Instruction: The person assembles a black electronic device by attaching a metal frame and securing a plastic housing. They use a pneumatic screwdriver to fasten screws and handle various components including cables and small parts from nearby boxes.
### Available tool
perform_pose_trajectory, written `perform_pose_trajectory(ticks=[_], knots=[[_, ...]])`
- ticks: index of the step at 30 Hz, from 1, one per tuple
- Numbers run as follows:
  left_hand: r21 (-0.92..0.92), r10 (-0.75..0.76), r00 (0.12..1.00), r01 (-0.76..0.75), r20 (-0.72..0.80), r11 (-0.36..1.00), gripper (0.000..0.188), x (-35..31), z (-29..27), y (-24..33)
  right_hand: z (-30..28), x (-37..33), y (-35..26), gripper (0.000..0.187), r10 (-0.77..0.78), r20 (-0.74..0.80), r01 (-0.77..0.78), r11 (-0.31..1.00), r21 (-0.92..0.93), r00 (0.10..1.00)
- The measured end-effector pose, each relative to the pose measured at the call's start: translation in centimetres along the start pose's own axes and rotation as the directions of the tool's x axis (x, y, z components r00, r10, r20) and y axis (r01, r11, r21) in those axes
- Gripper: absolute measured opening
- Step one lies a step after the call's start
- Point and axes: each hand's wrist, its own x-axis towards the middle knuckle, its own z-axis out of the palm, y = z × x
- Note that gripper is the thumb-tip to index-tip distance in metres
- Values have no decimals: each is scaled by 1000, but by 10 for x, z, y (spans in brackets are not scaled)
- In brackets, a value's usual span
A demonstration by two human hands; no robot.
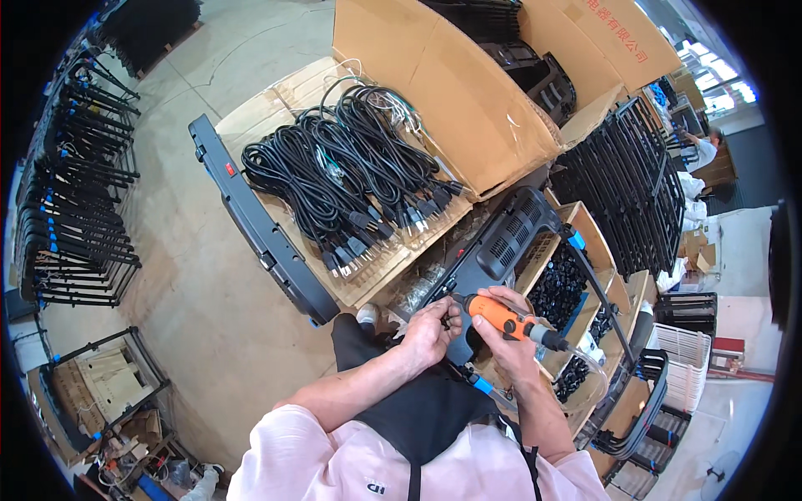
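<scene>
My right hand (515,352) is wrapped round an orange and black power screwdriver (498,316), its tip pointing left. A hose or cord runs from the driver's rear end. Close to that tip, my left hand (428,336) has its fingers curled together; whatever they pinch is too small or hidden to name. Both hands are over the near end of a long black plastic housing (511,238) with vent slots, which lies slanting away in front of me. A black frame tube with a blue band (479,384) shows just below my hands.
Bundled black power cords (334,167) lie on cardboard to the front left, beside another long black housing (251,221). Wooden bins (618,292) of small black parts stand at right. A large carton (443,92) is ahead. Black frames (79,184) are stacked far left.
</scene>
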Motion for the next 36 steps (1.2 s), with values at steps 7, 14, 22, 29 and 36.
perform_pose_trajectory(ticks=[7,14,22,29,36], knots=[[114,-50,999,52,-22,992,26,-10,5,-1,11,11,3,39,-79,77,86,992,-96,994],[205,-153,988,154,-19,967,29,-24,28,1,13,13,-13,47,82,92,-60,974,-218,992],[405,-233,972,206,19,891,29,9,29,-23,-55,-76,-29,64,92,-427,-29,988,153,900],[577,-306,946,191,108,794,37,82,95,-110,-99,-226,-22,70,270,-876,36,950,309,400],[889,-214,864,-431,456,151,58,132,111,-146,-67,-334,1,68,418,-895,37,903,428,158]])
